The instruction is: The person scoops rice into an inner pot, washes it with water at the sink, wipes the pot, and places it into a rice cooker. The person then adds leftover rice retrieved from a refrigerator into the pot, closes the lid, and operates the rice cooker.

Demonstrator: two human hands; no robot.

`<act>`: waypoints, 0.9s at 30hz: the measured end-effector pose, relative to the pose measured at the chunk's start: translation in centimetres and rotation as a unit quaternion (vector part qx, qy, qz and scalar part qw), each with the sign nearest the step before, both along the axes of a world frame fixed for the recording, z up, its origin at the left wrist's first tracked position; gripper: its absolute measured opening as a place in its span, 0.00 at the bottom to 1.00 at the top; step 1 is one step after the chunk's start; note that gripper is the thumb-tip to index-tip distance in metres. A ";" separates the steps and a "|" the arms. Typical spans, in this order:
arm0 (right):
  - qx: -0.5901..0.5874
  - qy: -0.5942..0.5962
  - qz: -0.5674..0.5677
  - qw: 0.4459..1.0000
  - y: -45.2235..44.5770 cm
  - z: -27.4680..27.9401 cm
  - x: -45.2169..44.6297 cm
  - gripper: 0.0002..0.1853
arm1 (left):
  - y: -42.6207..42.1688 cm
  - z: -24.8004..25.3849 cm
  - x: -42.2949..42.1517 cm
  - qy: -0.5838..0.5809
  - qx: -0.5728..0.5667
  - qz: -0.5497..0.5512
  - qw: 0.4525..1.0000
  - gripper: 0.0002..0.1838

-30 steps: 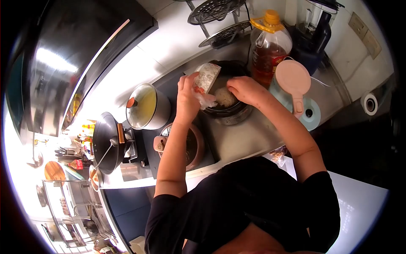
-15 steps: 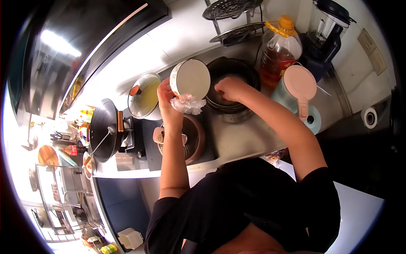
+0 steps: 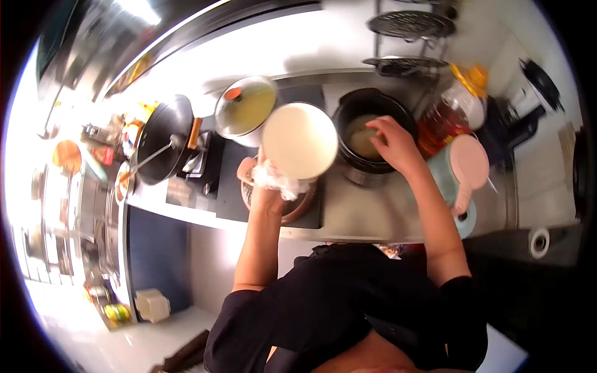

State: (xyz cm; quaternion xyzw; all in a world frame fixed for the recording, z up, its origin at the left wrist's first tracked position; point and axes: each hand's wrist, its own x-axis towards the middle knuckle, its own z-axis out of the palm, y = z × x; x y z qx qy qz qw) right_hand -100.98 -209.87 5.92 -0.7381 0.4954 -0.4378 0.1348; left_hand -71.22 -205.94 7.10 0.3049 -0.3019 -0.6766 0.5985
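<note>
My left hand [image 3: 266, 194] grips a white bowl [image 3: 300, 142], tilted so that its pale inside faces me. Crumpled clear plastic [image 3: 275, 180] is bunched between the hand and the bowl's lower edge. Above the black pot [image 3: 348, 146] on the counter hovers my right hand [image 3: 398, 148]. Its fingers are bent but apart, and nothing shows in them. Pale, cloudy contents lie in the bottom of the pot, partly hidden by the hand. Under the left forearm sits a brown pot [image 3: 300, 211], mostly covered.
A glass-lidded pot [image 3: 245, 115] stands behind the bowl, with a wok [image 3: 163, 143] to the left. On the right are an oil bottle [image 3: 451, 109], a pink-lidded jug [image 3: 469, 163] and a blender [image 3: 510, 124]. A tiered rack [image 3: 410, 25] rises behind the black pot.
My right hand has come up from inside the pot and its fingers have loosened apart. The bowl's inside now faces me more fully. The whole view has shifted.
</note>
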 end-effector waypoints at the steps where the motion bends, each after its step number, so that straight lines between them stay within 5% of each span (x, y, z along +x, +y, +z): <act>1: 0.029 -0.063 0.012 0.998 0.5 1.0 0.8 0.09 | 1.1 0.9 -0.7 -0.003 -0.012 0.024 1.000 0.22; 6: 0.090 -0.089 0.094 0.988 3.0 2.2 6.0 0.06 | 5.1 1.6 1.6 -0.057 -0.095 0.081 0.991 0.23; 9: 0.091 -0.047 0.168 0.980 4.2 0.8 10.4 0.07 | 6.2 -4.4 9.4 0.052 0.067 0.172 0.981 0.17; 10: 0.092 -0.026 0.193 0.977 4.5 0.1 11.9 0.10 | 8.0 -2.6 11.0 -0.291 -0.003 0.167 0.942 0.17; 13: 0.044 0.029 0.217 0.975 4.6 -1.1 16.4 0.16 | 9.9 -1.7 15.4 -0.018 0.005 0.289 0.957 0.21; 15: 0.025 0.068 0.205 0.976 4.1 -1.7 19.4 0.19 | 10.2 -0.6 16.8 -0.011 0.074 0.328 0.942 0.22; 18: 0.021 0.148 0.179 0.972 2.8 -3.4 23.2 0.22 | 10.8 -6.3 23.4 0.021 0.119 0.234 0.965 0.21; 19: 0.028 0.159 0.172 0.972 2.6 -3.4 24.0 0.21 | 10.9 -6.2 23.3 -0.051 0.142 0.241 0.959 0.19; 21: 0.045 0.183 0.156 0.970 2.5 -3.4 25.2 0.20 | 11.0 -13.2 27.1 -0.072 0.180 0.249 0.949 0.16; 27: 0.066 0.142 0.090 0.984 5.2 -0.7 23.7 0.11 | 9.6 -13.2 27.8 -0.040 0.157 0.185 0.969 0.13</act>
